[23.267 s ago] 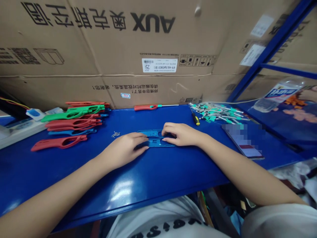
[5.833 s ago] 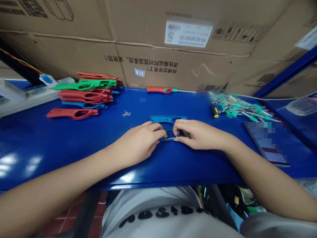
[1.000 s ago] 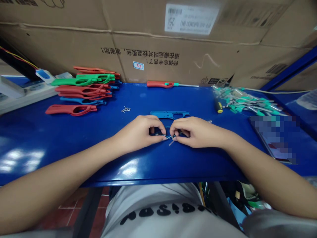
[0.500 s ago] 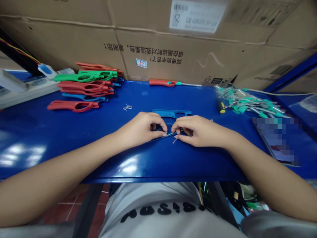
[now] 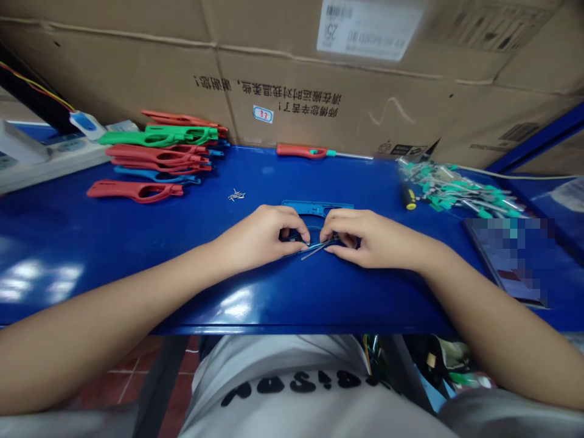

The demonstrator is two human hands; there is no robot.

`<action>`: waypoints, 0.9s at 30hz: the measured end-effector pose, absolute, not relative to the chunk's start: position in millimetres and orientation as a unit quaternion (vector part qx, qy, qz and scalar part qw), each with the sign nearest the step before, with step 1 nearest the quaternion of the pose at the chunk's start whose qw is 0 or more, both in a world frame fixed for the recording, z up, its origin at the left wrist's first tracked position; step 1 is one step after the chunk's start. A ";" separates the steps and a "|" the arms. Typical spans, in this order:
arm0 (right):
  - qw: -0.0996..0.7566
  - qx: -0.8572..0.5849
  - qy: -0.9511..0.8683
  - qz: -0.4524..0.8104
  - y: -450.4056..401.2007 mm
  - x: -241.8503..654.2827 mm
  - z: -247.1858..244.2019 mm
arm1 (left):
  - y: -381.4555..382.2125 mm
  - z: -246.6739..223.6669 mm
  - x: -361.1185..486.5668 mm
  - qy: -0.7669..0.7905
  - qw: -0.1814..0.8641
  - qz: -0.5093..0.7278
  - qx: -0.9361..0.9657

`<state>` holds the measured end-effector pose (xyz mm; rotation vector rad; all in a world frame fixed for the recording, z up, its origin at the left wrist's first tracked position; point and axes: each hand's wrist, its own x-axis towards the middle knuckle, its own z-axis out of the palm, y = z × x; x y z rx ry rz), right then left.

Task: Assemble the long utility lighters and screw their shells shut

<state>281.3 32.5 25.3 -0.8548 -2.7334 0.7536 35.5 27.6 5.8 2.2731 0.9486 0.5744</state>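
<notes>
Both my hands meet at the middle of the bench over a blue lighter shell half [image 5: 314, 246] that lies low between them. My left hand [image 5: 269, 234] pinches its left part between thumb and fingers. My right hand [image 5: 371, 238] is closed at its right part, the fingertips on a thin grey tube [image 5: 311, 252] that slants down to the left across the shell. What sits inside the shell is mostly hidden by my fingers. Just beyond, another blue lighter shell half [image 5: 298, 206] rests with its inner side up, partly behind my hands.
Red, green and blue lighter shells [image 5: 159, 158] are stacked at left. Small metal pins [image 5: 236, 194] lie nearby. A red lighter [image 5: 301, 151] with a metal rod rests by the cardboard box [image 5: 173, 55]. To the right are green-ended rods [image 5: 460, 188], a yellow-black screwdriver [image 5: 409, 199] and a blurred-out flat device [image 5: 511, 261].
The thin tube at my right fingertips now points farther left, across the shell. My right fingers have shifted slightly right; my left hand has barely moved.
</notes>
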 end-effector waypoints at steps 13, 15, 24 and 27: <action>0.093 -0.280 -0.923 0.246 33.6 284.5 26.5 | 18.3 15.3 33.2 0.359 0.218 0.172 0.891; 0.092 -0.280 -0.924 0.242 33.3 284.7 27.4 | 16.2 16.3 33.9 0.360 0.208 0.165 0.894; 0.074 -0.271 -0.939 0.201 30.4 284.3 28.5 | 10.2 16.4 37.9 0.359 0.131 0.140 0.913; 0.067 -0.270 -0.942 0.189 29.8 283.7 27.0 | 10.7 15.9 38.0 0.361 0.131 0.139 0.913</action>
